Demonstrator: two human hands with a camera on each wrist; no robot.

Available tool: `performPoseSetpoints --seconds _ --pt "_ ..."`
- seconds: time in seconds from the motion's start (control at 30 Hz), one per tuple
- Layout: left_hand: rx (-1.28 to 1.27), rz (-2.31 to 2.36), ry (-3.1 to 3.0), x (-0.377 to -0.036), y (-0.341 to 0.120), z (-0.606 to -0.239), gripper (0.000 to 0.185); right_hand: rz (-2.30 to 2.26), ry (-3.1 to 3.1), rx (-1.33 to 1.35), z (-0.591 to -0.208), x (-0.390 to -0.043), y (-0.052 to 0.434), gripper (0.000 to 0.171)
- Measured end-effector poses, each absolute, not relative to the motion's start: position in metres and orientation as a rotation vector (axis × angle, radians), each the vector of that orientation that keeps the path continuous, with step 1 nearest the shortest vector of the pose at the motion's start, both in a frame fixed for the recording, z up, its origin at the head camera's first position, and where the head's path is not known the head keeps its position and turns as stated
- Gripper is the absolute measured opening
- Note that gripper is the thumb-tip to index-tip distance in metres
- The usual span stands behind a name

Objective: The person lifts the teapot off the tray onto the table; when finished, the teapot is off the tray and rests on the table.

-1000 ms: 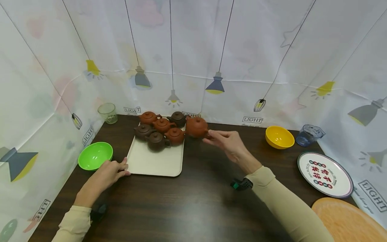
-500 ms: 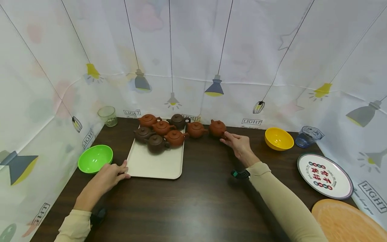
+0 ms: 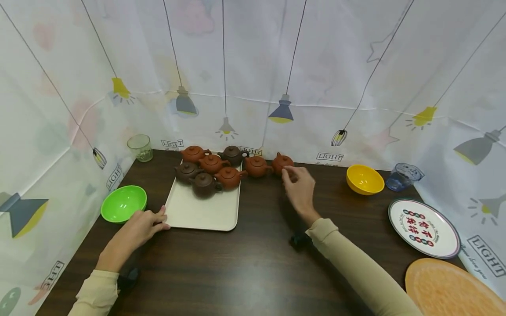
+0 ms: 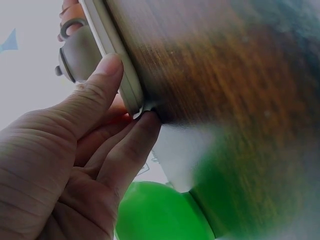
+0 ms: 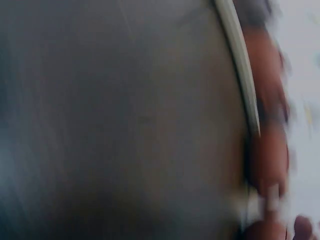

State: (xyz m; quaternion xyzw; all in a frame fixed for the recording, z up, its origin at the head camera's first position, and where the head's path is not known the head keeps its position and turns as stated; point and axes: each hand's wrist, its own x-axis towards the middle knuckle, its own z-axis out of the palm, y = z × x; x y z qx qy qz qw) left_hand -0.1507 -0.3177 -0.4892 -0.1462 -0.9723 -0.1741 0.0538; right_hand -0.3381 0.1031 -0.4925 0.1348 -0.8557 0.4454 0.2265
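A cream tray (image 3: 201,213) bears several small clay teapots, red-brown and dark brown, crowded at its far end. My left hand (image 3: 140,228) pinches the tray's near left corner; in the left wrist view the thumb (image 4: 102,82) lies on the rim and a fingertip sits beneath its edge. Right of the tray stand two red-brown teapots, the nearer one (image 3: 257,166) and one farther right (image 3: 282,162), both on the table. My right hand (image 3: 299,186) is in front of the farther-right teapot, fingers loosely bent, partly hiding it. The right wrist view is blurred, showing teapots (image 5: 270,160) beside the tray rim.
A green bowl (image 3: 124,204) and a clear glass (image 3: 140,148) stand on the left. On the right are a yellow bowl (image 3: 365,180), a blue glass (image 3: 403,176), a patterned plate (image 3: 424,228) and an orange round mat (image 3: 454,285). A printed curtain (image 3: 253,66) hangs behind the table.
My right hand set a red-brown teapot down right of the other one, then let go and shifted left. The left hand stays on the tray corner.
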Motion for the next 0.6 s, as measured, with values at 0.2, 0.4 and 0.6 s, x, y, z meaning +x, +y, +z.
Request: performPoseSetpoints --seconds 0.2,0.4,0.6 --pt "-0.41 -0.509 -2.948 -0.148 -0.322 -0.489 0.027 1.46 -2.385 0.888 -0.501 -0.286 0.013 0.032" --pt "-0.401 -0.536 -2.956 -0.152 -0.317 -0.493 0.035 1.526 -2.498 0.885 -0.498 -0.279 -0.032 0.04" --pt "-0.395 -0.533 -2.968 -0.151 -0.316 -0.491 0.038 1.515 -2.626 0.825 -0.495 -0.284 -0.041 0.029"
